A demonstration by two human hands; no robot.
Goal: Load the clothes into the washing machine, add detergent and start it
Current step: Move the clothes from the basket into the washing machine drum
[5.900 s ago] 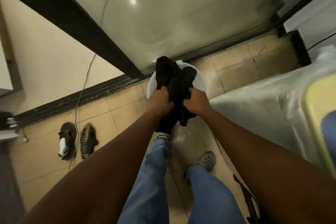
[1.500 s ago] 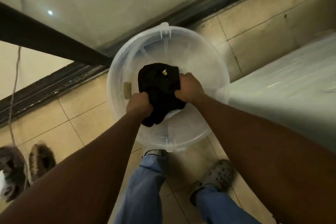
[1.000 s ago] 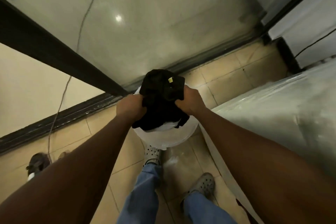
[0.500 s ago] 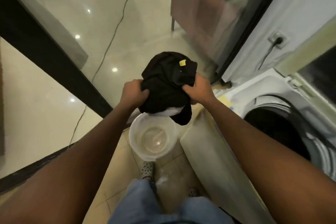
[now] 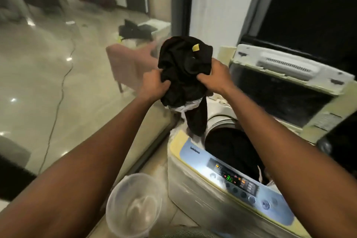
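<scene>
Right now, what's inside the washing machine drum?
Dark fabric already fills the visible part of the drum. The right arm covers its right side, so the rest is hidden. Both hands hold the black clothes bundle above the opening's left edge.

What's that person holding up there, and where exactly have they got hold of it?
A bundle of black clothes, gripped by both hands: the left hand bunches its lower left side, the right hand its right side.

Your left hand and right hand grip a bunched black cloth bundle above the open white top-loading washing machine.
</scene>
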